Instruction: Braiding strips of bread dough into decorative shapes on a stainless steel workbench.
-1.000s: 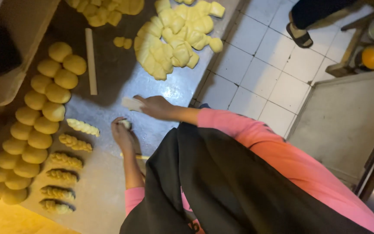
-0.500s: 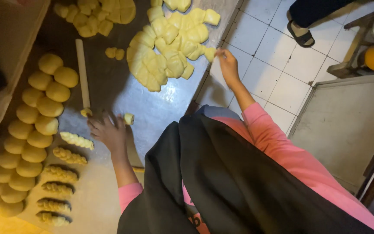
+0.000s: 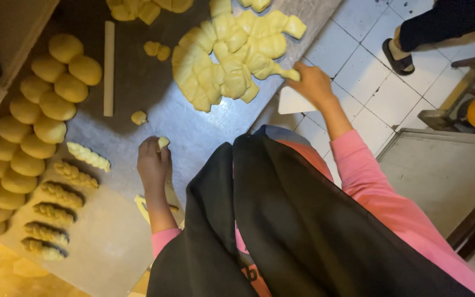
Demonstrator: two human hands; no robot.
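There is one view only, from a camera worn on the person's head. It looks steeply down over the person's chest, so the black apron (image 3: 303, 231) and pink sleeves (image 3: 380, 187) fill the lower right of the frame, close to the lens. The worktop (image 3: 138, 82) runs from the lower left corner toward the top edge and sits a little farther off, within arm's reach; its right edge cuts diagonally through the upper middle. Beyond that edge the view drops to the white tiled floor (image 3: 358, 60), farthest away, at the upper right. No second view overlaps it.
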